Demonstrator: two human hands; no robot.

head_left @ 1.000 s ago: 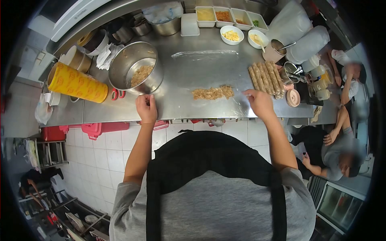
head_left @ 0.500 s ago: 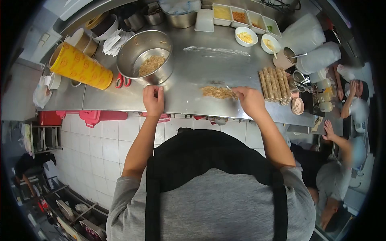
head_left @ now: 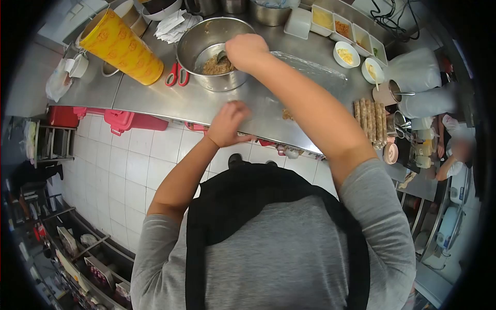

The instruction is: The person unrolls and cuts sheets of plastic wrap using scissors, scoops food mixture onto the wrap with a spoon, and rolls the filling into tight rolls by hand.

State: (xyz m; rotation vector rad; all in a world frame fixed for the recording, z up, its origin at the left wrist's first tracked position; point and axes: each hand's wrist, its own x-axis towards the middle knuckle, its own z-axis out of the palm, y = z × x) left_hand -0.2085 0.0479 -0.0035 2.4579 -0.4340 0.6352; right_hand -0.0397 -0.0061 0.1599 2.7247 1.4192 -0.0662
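My right hand [head_left: 248,51] is closed on a spoon [head_left: 221,56] inside the large steel bowl [head_left: 219,82]. The spoon's end sits in a brown, shredded-looking filling [head_left: 213,68] at the bottom. Over the counter's front edge, my left hand [head_left: 228,124] is slightly blurred, fingers apart and holding nothing. A small heap of similar filling [head_left: 287,114] lies on the steel counter, mostly hidden behind my right forearm. Beyond that forearm stretches a strip of clear plastic wrap [head_left: 320,71].
Red-handled scissors [head_left: 178,76] and a tall yellow container [head_left: 124,46] are left of the bowl. Several wrapped rolls [head_left: 370,121] lie at the right, below a small white bowl [head_left: 346,54]. A row of ingredient trays [head_left: 341,31] stands behind. Another person [head_left: 457,155] is at far right.
My right hand has gone from the filling on the counter to inside the steel bowl. My left hand has moved right and its fingers have opened. The view has shifted.
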